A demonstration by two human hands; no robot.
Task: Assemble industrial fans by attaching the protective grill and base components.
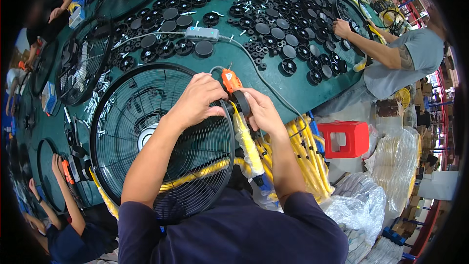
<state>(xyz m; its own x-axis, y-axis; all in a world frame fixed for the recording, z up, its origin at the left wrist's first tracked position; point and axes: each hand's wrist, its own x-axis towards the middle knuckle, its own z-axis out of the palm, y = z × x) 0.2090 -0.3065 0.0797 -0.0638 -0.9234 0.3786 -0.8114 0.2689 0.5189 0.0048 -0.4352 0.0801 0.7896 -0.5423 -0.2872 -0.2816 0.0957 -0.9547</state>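
Note:
A round black fan with a wire guard (124, 149) lies tilted in front of me, its rim passing under my hands. My left hand (198, 100) is closed at the guard's right edge, fingers curled over it and thumb beside the rim. My right hand (261, 110) grips a round black knob (241, 101) just outside that rim. Right above the knob sits an orange plastic piece (230, 79) with a pale label; a grey cable runs close to it. Below hangs a yellow tube wrapped in clear plastic (248, 142). My fingers partly hide where the knob meets the fan.
Many black round knobs (264, 29) and loose screws cover the green table (229, 56). A grey box on a cable (202, 33) lies across it. Co-workers sit at left and right (410, 63). Yellow tubes (308, 161) and a red stool (344, 139) stand right.

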